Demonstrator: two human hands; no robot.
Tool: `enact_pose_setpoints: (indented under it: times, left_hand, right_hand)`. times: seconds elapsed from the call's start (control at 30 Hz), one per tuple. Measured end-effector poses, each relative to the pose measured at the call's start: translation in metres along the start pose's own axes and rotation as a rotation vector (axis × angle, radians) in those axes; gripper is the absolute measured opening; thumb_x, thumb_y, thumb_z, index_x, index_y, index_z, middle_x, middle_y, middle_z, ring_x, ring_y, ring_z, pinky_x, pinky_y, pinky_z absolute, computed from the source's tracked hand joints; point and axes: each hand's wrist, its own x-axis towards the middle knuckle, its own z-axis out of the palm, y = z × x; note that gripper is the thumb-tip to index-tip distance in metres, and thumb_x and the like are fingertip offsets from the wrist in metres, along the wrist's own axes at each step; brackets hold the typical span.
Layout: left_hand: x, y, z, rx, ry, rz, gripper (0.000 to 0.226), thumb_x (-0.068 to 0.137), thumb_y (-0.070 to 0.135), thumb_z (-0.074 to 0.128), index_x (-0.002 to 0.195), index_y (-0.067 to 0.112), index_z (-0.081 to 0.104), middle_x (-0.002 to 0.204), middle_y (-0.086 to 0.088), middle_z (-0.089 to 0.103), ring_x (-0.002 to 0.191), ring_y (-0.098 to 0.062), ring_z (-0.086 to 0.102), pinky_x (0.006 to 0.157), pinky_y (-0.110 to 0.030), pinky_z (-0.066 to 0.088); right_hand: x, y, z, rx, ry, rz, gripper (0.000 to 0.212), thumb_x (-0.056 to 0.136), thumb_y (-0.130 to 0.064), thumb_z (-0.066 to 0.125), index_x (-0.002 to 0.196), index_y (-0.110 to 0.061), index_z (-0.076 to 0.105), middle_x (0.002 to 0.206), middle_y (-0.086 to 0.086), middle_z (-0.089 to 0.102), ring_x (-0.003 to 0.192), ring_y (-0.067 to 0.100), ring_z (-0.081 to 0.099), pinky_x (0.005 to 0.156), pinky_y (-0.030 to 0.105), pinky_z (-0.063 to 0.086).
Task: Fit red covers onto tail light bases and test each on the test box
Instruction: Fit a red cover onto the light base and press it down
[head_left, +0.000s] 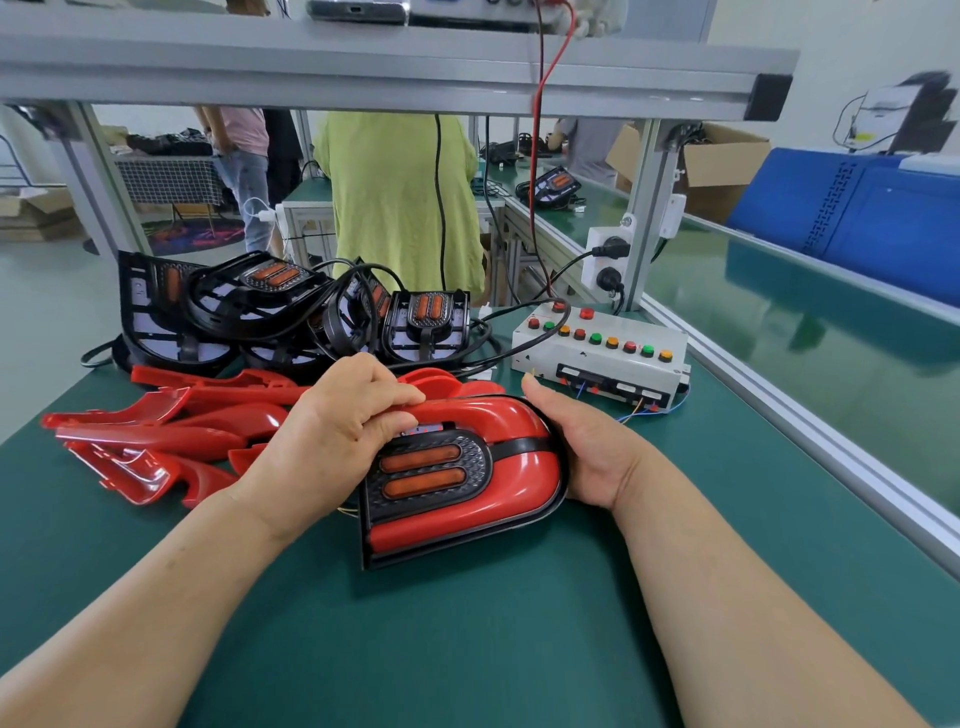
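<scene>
A tail light (467, 488) with a red cover over its black base lies on the green table in front of me, two orange lenses showing in its black centre. My left hand (337, 421) grips its upper left edge, fingers curled over the cover. My right hand (587, 447) holds its right side, thumb raised. Loose red covers (156, 436) lie in a heap to the left. Bare black bases (270, 306) with cables are stacked behind. The white test box (602, 353), with rows of coloured buttons, sits at the back right.
An aluminium frame post (644, 218) with a socket strip (605, 260) stands behind the test box; a red wire hangs from the shelf above. A rail (810, 415) borders the table on the right. A person in a green top (395, 197) stands beyond the bench.
</scene>
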Motion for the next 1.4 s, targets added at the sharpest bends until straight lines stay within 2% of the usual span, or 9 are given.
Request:
enact_pose_setpoints:
  times: [0.13, 0.33, 0.5, 0.67, 0.83, 1.0, 1.13, 1.27, 1.4]
  left_hand:
    - [-0.001, 0.003, 0.003, 0.021, 0.007, 0.011, 0.022, 0.091, 0.008, 0.067, 0.112, 0.009, 0.073, 0.096, 0.004, 0.057, 0.097, -0.012, 0.058, 0.089, -0.018, 0.046]
    - [0.0, 0.004, -0.001, 0.004, 0.009, -0.002, 0.02, 0.091, 0.007, 0.066, 0.11, 0.01, 0.074, 0.095, 0.004, 0.058, 0.096, -0.013, 0.058, 0.087, -0.017, 0.045]
    - [-0.002, 0.003, -0.005, 0.02, 0.011, -0.013, 0.021, 0.09, 0.005, 0.067, 0.11, 0.009, 0.074, 0.094, 0.002, 0.059, 0.096, -0.012, 0.058, 0.087, -0.015, 0.044]
    - [-0.002, 0.007, -0.004, 0.025, 0.014, -0.001, 0.021, 0.089, 0.005, 0.068, 0.109, 0.009, 0.074, 0.094, 0.002, 0.058, 0.095, -0.011, 0.058, 0.086, -0.009, 0.041]
    - [-0.002, 0.008, -0.004, 0.043, 0.003, 0.023, 0.021, 0.089, 0.005, 0.069, 0.109, 0.007, 0.074, 0.094, 0.001, 0.058, 0.096, -0.012, 0.058, 0.087, -0.01, 0.042]
    - [-0.003, 0.008, -0.003, 0.01, -0.001, -0.016, 0.022, 0.09, 0.006, 0.068, 0.11, 0.009, 0.074, 0.095, 0.003, 0.059, 0.096, -0.013, 0.059, 0.087, -0.015, 0.046]
    - [-0.004, 0.008, -0.003, -0.002, 0.007, -0.03, 0.021, 0.09, 0.007, 0.068, 0.11, 0.011, 0.074, 0.096, 0.004, 0.058, 0.096, -0.012, 0.059, 0.087, -0.015, 0.045]
    - [-0.006, 0.013, -0.005, 0.0, 0.01, -0.021, 0.021, 0.09, 0.011, 0.068, 0.11, 0.012, 0.074, 0.096, 0.006, 0.058, 0.097, -0.011, 0.058, 0.087, -0.013, 0.044]
    - [-0.006, 0.016, -0.006, 0.015, 0.018, -0.004, 0.022, 0.089, 0.013, 0.068, 0.11, 0.009, 0.074, 0.094, 0.005, 0.057, 0.095, -0.011, 0.058, 0.086, -0.01, 0.043]
  right_hand:
    - [-0.001, 0.0, 0.003, -0.008, 0.008, 0.0, 0.046, 0.08, -0.051, 0.064, 0.106, -0.013, 0.074, 0.108, 0.014, 0.074, 0.09, 0.025, 0.073, 0.075, 0.039, 0.061]
    - [-0.003, -0.002, 0.004, 0.003, 0.012, 0.002, 0.043, 0.08, -0.048, 0.064, 0.103, -0.014, 0.075, 0.105, 0.013, 0.075, 0.089, 0.024, 0.073, 0.076, 0.038, 0.061]
    - [-0.003, -0.002, 0.003, 0.022, 0.041, 0.033, 0.05, 0.086, -0.047, 0.061, 0.119, -0.01, 0.069, 0.107, 0.012, 0.073, 0.09, 0.025, 0.072, 0.078, 0.039, 0.061]
    - [-0.003, -0.001, 0.002, -0.006, 0.057, 0.022, 0.035, 0.094, -0.042, 0.057, 0.107, -0.013, 0.072, 0.099, 0.01, 0.075, 0.086, 0.024, 0.073, 0.078, 0.039, 0.061]
    - [-0.003, -0.001, 0.002, -0.031, 0.072, 0.013, 0.034, 0.096, -0.04, 0.055, 0.104, -0.012, 0.072, 0.095, 0.01, 0.076, 0.083, 0.023, 0.073, 0.075, 0.037, 0.061]
    - [-0.005, -0.002, 0.004, -0.038, 0.024, -0.006, 0.044, 0.085, -0.049, 0.06, 0.105, -0.012, 0.073, 0.103, 0.013, 0.074, 0.089, 0.025, 0.072, 0.078, 0.038, 0.061]
    - [-0.006, -0.002, 0.007, -0.075, -0.03, -0.049, 0.05, 0.082, -0.033, 0.066, 0.118, 0.0, 0.067, 0.12, 0.026, 0.066, 0.1, 0.034, 0.066, 0.09, 0.047, 0.056]
    - [-0.005, -0.001, 0.007, -0.073, -0.038, -0.08, 0.032, 0.078, -0.026, 0.069, 0.103, -0.005, 0.072, 0.103, 0.021, 0.072, 0.085, 0.028, 0.07, 0.083, 0.045, 0.058]
    - [-0.005, -0.001, 0.006, -0.075, -0.043, -0.08, 0.035, 0.078, -0.027, 0.07, 0.105, -0.006, 0.072, 0.105, 0.021, 0.071, 0.088, 0.03, 0.07, 0.087, 0.047, 0.057]
